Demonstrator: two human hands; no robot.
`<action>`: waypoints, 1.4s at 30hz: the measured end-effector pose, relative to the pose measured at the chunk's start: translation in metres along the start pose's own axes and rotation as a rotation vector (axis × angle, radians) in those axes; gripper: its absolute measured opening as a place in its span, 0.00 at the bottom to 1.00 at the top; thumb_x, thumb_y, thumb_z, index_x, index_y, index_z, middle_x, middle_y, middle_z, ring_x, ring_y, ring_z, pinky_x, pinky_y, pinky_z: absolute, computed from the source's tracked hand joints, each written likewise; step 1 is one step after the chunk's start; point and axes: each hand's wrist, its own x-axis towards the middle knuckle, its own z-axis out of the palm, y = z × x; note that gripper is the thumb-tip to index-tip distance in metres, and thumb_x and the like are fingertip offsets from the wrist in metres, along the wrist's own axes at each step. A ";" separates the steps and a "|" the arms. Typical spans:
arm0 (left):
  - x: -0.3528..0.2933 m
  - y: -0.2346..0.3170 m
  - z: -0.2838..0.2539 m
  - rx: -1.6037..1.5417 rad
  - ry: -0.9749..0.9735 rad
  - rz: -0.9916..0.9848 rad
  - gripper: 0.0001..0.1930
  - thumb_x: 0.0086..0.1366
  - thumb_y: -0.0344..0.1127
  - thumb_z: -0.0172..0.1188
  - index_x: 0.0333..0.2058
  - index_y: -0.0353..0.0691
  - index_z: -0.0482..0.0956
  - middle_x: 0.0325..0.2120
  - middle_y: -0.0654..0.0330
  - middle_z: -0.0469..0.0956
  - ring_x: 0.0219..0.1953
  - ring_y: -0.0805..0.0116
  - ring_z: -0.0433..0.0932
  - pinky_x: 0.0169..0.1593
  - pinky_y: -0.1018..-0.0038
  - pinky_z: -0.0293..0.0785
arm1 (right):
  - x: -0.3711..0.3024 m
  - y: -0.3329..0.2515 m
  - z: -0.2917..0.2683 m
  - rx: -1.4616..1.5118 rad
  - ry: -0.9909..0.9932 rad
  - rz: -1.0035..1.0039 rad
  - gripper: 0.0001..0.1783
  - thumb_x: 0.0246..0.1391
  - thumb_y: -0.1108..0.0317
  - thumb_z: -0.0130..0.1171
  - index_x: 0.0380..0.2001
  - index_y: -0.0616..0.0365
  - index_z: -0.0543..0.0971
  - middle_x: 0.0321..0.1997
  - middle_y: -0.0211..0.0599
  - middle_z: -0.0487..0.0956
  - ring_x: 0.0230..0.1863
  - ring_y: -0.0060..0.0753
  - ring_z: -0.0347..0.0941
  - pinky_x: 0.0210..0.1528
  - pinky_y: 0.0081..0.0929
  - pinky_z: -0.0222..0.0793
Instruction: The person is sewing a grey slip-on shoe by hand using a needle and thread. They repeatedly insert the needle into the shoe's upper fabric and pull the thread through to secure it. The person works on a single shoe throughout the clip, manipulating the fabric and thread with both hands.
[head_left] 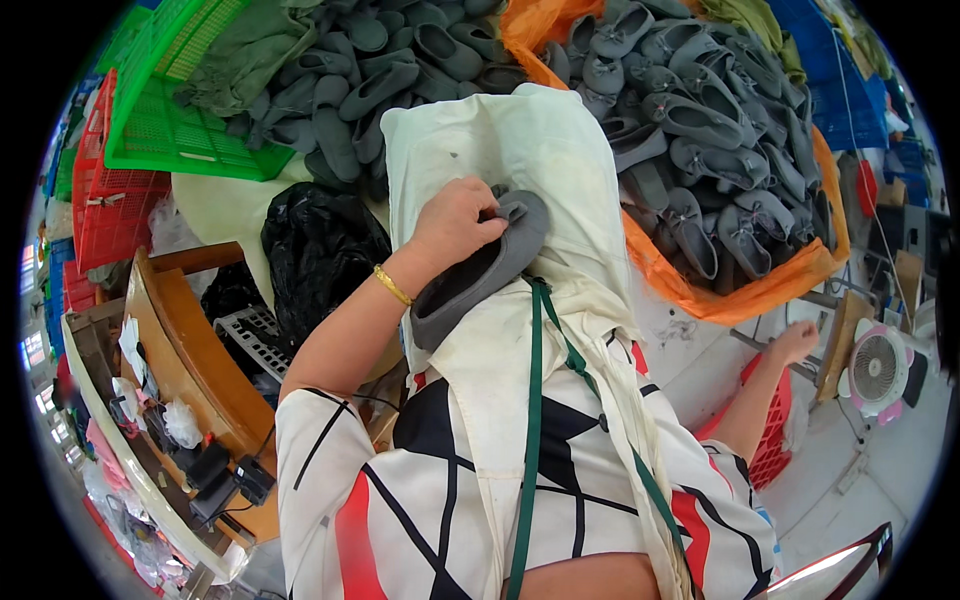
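Note:
A dark grey slip-on shoe (478,275) lies tilted over the white cloth cushion (420,150) on my lap. My left hand (458,222), with a gold bracelet at the wrist, is closed in a pinch on the shoe's upper edge near the toe. The shoe's opening faces up, and part of it is behind my fingers. Off to the right, my right hand (795,342) hangs low beside a wooden board (843,345). Its fingers look curled, and whatever is in them is hidden.
Grey shoes (365,75) are heaped ahead. More shoes fill an orange sack (730,300) at the right. A green crate (170,130), a black plastic bag (325,240) and a wooden drawer desk (205,350) stand left. A small fan (878,368) is at far right.

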 end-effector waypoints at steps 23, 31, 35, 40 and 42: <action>-0.012 0.036 -0.005 -0.724 -0.174 -0.656 0.12 0.65 0.40 0.66 0.31 0.36 0.83 0.23 0.65 0.80 0.18 0.82 0.67 0.23 0.82 0.65 | -0.347 -0.317 0.015 0.774 -1.252 -1.097 0.06 0.52 0.69 0.65 0.31 0.55 0.78 0.29 0.39 0.74 0.32 0.46 0.74 0.35 0.39 0.70; -0.019 0.018 -0.014 -1.251 -0.137 -0.737 0.06 0.68 0.34 0.62 0.33 0.40 0.77 0.23 0.66 0.77 0.17 0.82 0.68 0.19 0.83 0.62 | -0.347 -0.334 0.044 0.611 -1.235 -1.088 0.03 0.54 0.71 0.60 0.32 0.55 0.78 0.32 0.39 0.77 0.34 0.43 0.77 0.29 0.37 0.71; -0.019 0.019 -0.016 -0.847 -0.173 -0.624 0.05 0.67 0.32 0.63 0.32 0.39 0.79 0.24 0.67 0.77 0.18 0.82 0.68 0.19 0.84 0.63 | -0.348 -0.343 0.050 0.448 -1.140 -1.221 0.03 0.49 0.71 0.59 0.30 0.54 0.77 0.30 0.36 0.74 0.33 0.42 0.76 0.28 0.37 0.71; -0.022 0.012 -0.002 -1.124 -0.048 -0.655 0.05 0.67 0.33 0.63 0.33 0.40 0.79 0.25 0.67 0.78 0.18 0.83 0.68 0.20 0.84 0.64 | -0.351 -0.347 0.054 0.465 -1.107 -1.286 0.04 0.47 0.70 0.59 0.29 0.53 0.76 0.29 0.34 0.71 0.35 0.40 0.75 0.29 0.36 0.72; -0.022 0.013 -0.001 -1.267 -0.047 -0.696 0.05 0.68 0.33 0.63 0.34 0.40 0.79 0.25 0.67 0.79 0.19 0.82 0.68 0.20 0.84 0.65 | -0.351 -0.346 0.055 0.454 -1.113 -1.283 0.04 0.47 0.70 0.58 0.29 0.53 0.76 0.30 0.34 0.72 0.36 0.40 0.75 0.29 0.36 0.72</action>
